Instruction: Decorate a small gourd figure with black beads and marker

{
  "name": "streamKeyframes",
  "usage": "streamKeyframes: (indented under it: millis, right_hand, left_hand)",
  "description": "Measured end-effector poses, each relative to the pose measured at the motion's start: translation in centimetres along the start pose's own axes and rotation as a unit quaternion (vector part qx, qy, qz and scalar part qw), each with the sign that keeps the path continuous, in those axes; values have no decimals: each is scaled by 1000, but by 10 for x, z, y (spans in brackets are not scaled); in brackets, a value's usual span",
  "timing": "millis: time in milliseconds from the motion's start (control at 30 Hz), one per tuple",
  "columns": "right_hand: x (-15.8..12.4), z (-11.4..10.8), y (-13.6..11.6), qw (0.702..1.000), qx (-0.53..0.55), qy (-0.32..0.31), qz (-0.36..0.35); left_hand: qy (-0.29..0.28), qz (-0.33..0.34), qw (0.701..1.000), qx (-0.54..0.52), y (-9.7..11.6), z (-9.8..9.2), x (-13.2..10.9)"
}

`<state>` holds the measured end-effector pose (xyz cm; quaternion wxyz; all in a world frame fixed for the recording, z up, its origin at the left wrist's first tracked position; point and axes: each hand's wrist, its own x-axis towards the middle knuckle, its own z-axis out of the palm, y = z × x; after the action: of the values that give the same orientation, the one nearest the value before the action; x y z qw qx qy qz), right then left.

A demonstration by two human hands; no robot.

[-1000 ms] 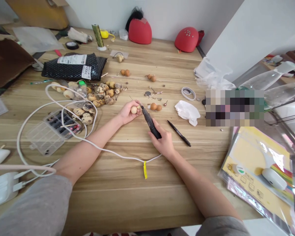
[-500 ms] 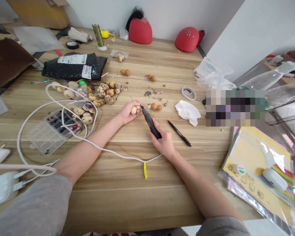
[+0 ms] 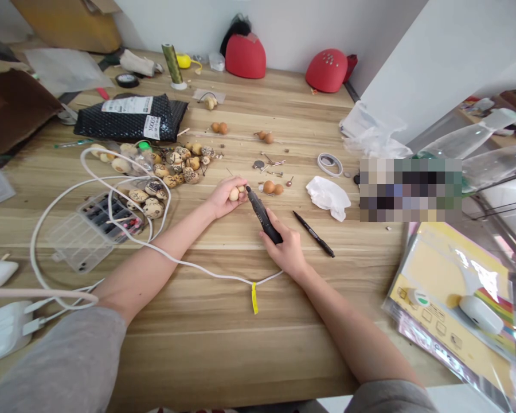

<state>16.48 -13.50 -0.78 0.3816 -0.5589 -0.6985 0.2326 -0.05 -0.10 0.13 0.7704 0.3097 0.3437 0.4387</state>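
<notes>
My left hand (image 3: 224, 198) has its fingers closed around a small pale gourd (image 3: 234, 194), partly hidden by the fingers. Gripped in my right hand (image 3: 289, 250) is a black pen-shaped rotary tool (image 3: 264, 218), its tip up against the right side of the gourd; whether the bit touches the shell is too small to tell. A white cable (image 3: 215, 275) with a yellow tag (image 3: 254, 299) runs from under my right hand across my left forearm. Just beyond the tool lies a brown gourd (image 3: 273, 187), and right of my right hand a black marker (image 3: 313, 234).
Loose metal bits (image 3: 275, 173) lie beyond my hands. To the left are patterned gourds (image 3: 184, 163), a compartment box (image 3: 105, 215) and a black bubble mailer (image 3: 124, 123). A tape roll (image 3: 330, 164), crumpled white tissue (image 3: 330, 198) and a yellow package (image 3: 438, 275) are at right.
</notes>
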Motion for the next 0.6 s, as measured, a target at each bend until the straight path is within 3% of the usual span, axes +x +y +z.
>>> streamKeyframes:
  millis: [600]
  right_hand:
    - [1, -1, -2, 1000, 19, -3, 10]
  left_hand:
    - [0, 3, 1000, 19, 1, 1, -1]
